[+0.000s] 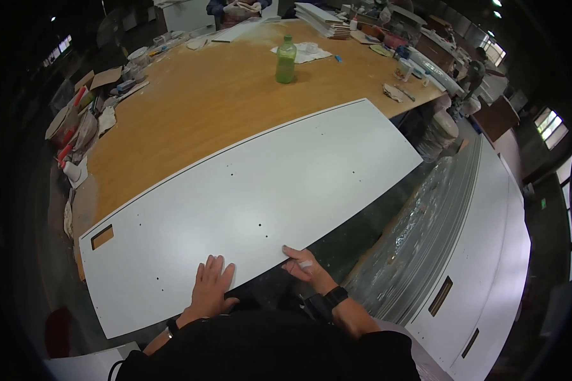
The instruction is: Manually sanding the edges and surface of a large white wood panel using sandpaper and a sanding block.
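Observation:
A long white panel (248, 197) with small drilled holes and a rectangular cutout near its left end lies across the near side of the table, its near edge jutting toward me. My left hand (212, 287) rests flat on the panel close to this edge, fingers stretched out. Farther right, my right hand (304, 265) grips the near edge, thumb on top and the other fingers curled at the rim, partly hidden. A small whitish patch shows on that hand; I cannot tell what it is.
A green bottle (286, 60) stands on the brown table (203, 95) near a white cloth (308, 52). To my right are stacked panels (489, 241), their edges partly wrapped in clear film. Buckets and clutter (76, 127) line the left side. Across the table, another person's hands (243, 6) show.

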{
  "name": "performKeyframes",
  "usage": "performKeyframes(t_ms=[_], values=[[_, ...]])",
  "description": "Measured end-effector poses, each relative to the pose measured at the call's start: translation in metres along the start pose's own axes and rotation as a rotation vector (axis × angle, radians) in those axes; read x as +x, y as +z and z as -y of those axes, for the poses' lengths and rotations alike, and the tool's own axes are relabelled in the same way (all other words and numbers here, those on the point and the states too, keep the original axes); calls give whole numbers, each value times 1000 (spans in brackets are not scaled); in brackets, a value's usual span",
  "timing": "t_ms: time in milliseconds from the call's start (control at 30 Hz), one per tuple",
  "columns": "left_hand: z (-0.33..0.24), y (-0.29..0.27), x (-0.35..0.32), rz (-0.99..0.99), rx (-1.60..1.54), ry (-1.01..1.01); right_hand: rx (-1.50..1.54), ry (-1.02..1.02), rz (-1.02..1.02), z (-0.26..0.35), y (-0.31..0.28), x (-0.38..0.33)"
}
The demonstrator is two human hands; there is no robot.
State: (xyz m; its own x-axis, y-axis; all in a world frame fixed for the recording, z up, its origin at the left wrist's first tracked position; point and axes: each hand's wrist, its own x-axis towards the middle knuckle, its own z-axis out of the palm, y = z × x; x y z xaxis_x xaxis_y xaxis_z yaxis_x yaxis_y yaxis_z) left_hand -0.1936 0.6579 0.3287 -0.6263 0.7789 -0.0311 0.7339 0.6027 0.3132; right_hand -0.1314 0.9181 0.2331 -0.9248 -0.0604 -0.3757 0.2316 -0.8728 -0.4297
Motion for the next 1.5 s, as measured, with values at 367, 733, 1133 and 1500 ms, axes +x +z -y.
performKeyframes(t_ms=[367, 733, 1133, 1500], values=[[-64, -142, 20, -332, 107, -175, -493, -138, 572, 129, 91, -34], [-2, -255, 75, -602, 265, -389, -426, -348, -69, 221, -5, 15], [158, -266, 155, -689, -96, -464, -865, -821, -629, 378, -78, 176], [253, -207, 277, -729, 82, -481, -1479, -804, -1168, 416, -127, 212]])
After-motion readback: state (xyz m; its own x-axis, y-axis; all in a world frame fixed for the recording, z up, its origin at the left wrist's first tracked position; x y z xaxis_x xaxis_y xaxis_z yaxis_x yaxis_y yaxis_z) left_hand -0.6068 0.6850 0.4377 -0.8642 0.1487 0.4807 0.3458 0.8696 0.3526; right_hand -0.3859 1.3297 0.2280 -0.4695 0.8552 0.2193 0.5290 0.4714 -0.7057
